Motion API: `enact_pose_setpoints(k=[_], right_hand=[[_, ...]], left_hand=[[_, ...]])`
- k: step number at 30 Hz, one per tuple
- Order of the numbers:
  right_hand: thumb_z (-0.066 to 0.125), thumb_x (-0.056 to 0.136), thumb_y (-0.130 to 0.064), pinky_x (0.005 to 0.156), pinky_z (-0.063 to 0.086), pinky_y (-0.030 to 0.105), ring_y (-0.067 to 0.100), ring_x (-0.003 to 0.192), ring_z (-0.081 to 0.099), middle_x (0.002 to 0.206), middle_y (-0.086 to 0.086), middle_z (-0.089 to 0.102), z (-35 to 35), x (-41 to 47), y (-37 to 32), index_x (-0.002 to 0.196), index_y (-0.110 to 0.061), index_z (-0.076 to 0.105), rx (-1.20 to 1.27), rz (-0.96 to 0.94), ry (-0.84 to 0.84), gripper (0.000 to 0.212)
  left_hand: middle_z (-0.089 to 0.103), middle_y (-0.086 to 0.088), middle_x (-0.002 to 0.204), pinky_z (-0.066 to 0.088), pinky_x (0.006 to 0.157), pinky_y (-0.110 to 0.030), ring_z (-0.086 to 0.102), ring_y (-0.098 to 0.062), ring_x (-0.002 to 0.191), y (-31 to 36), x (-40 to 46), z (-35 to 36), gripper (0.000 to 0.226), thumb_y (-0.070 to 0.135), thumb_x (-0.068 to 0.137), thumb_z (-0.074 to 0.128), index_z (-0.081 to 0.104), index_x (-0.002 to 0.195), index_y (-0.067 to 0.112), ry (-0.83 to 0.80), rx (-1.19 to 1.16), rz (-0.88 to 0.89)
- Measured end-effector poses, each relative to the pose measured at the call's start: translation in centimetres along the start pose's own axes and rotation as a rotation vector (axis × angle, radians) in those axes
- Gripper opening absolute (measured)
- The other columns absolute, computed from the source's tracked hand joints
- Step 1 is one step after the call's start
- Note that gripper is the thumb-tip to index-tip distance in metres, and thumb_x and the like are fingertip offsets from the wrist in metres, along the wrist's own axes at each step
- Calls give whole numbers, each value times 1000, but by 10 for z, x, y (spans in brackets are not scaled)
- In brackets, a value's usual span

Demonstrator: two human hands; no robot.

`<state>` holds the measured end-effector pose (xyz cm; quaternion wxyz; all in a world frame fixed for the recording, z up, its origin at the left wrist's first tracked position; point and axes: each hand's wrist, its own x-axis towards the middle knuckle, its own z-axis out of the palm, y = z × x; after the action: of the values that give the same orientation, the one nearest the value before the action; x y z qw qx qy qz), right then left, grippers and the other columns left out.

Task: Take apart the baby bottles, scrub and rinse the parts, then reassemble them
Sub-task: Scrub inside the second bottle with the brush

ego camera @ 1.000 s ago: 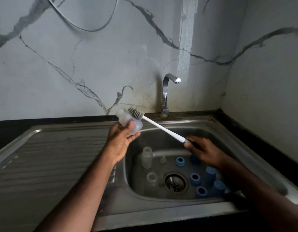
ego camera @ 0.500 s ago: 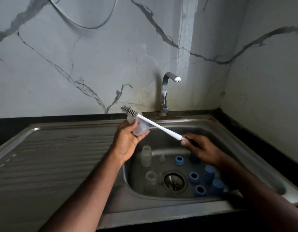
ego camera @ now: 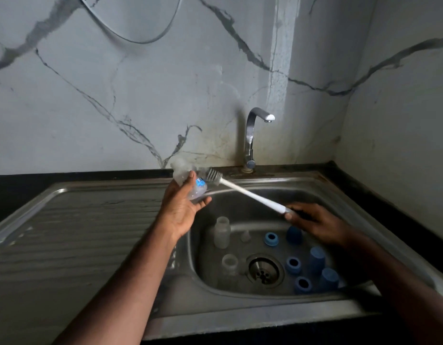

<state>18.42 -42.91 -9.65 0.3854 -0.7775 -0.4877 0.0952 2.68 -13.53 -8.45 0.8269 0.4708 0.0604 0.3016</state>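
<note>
**Clear plastic bottle under the brush, scrubbing step**

Clear plastic bottle (ego camera: 190, 186) sits cupped in my left hand (ego camera: 181, 210), fingers curled round it, just left of the tap (ego camera: 251, 138). My right hand (ego camera: 315, 224) grips the white brush (ego camera: 242, 191); its bristles touch the bottle's outside. I judge scrubbing underway. Next: work the bristles inside. More bottles and blue parts (ego camera: 293, 265) wait in the sink (ego camera: 240, 310) below the tap.

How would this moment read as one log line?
left hand: holds clear plastic bottle | right hand: grips white-handled bottle brush | bristles: beside bottle | tap: off
</note>
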Motion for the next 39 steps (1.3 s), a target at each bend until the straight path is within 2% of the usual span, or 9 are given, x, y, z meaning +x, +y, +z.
enact_pose_setpoints(k=[3,6,12,17,24,28,34,37,39], right_hand=[[53,97,-39,72,53,28,12,82,64,90,-2,67,3,0,1,109,-26,67,-21,-29,16,24],[53,101,-37,66,50,24,11,76,63,84,-3,64,23,15,-12,107,-28,65,8,-61,52,17],[53,95,-44,79,53,30,10,91,67,97,-5,70,-4,-2,5,111,-31,68,6,-4,98,25],[52,98,-45,69,53,30,13,79,64,85,-3,66,17,10,-4,103,-30,65,-62,-59,60,20],[52,96,-53,77,49,27,8,91,65,96,-16,67,6,7,10,110,-38,64,-37,-23,51,24],[52,101,-43,71,54,31,15,83,65,90,-3,65,20,12,-2,106,-30,65,-26,-65,30,18],[53,96,-46,76,51,27,11,91,66,97,-4,68,9,7,0,114,-29,65,17,-12,86,28],[52,96,-42,70,49,23,12,83,65,90,-5,67,3,0,6,105,-26,67,8,-25,45,24],[52,98,-41,66,48,23,13,76,63,86,-2,65,6,2,3,102,-26,67,18,-37,49,22]], left_hand=[[70,-5,104,56,72,-40,70,-22,93,-2,0,-1,73,46,43,98,66,104,22,-64,44,-5],[73,-5,98,56,77,-44,72,-21,90,-16,-7,17,65,39,42,98,67,96,20,-101,96,-37],[71,-10,103,60,79,-42,71,-26,96,2,3,-1,77,38,41,101,65,103,11,-94,-131,58],[71,-11,110,59,82,-50,70,-29,104,-6,-6,13,87,44,39,100,64,112,12,-132,58,-37],[73,-5,107,56,84,-46,71,-23,100,12,-1,-9,70,50,40,98,72,98,22,-88,-39,37],[71,-9,111,55,87,-50,67,-27,106,-4,-8,9,77,48,44,98,68,109,18,-177,90,-83],[72,2,101,41,59,-26,66,-13,82,0,-6,9,69,48,48,94,67,107,29,-52,117,-14],[73,0,99,47,58,-24,66,-15,79,8,-2,-5,51,29,60,90,67,105,25,-3,-9,44],[72,-5,100,53,63,-29,67,-21,84,5,-3,-6,50,9,64,85,63,108,22,6,72,49]])
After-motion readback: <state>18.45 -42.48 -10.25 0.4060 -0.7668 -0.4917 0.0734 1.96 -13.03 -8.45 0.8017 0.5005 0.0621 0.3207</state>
